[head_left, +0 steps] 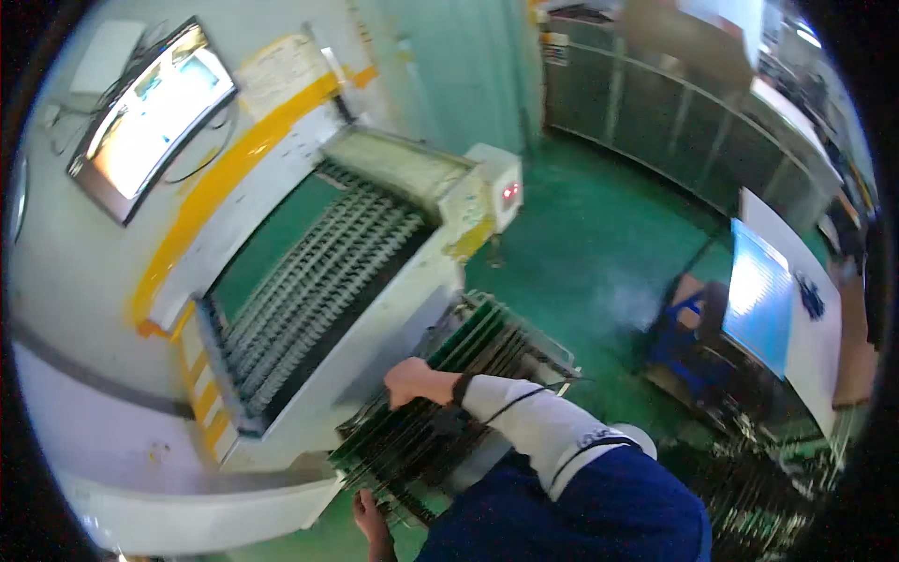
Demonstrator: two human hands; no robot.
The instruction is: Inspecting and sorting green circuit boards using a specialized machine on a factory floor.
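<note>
My right hand (418, 383), in a white sleeve with a dark wristband, reaches over a wire rack (567, 360). The rack holds several thin dark green panels (398, 445) standing on edge, close together. The fingers of that hand are curled closed at the panels' far edge, and what they hold is hidden. My left hand (369, 514) is low, beside the near left end of the rack. Its fingers are curled in, blurred, and whatever they grip cannot be made out.
Beyond the rack stands a roller conveyor (328, 272) with a white control box (501, 187) showing red lights. A monitor (154, 117) is mounted at upper left. A blue sheet (757, 300) lies on a white-topped table (813, 347) at right. Grey cabinets (655, 103) line the back.
</note>
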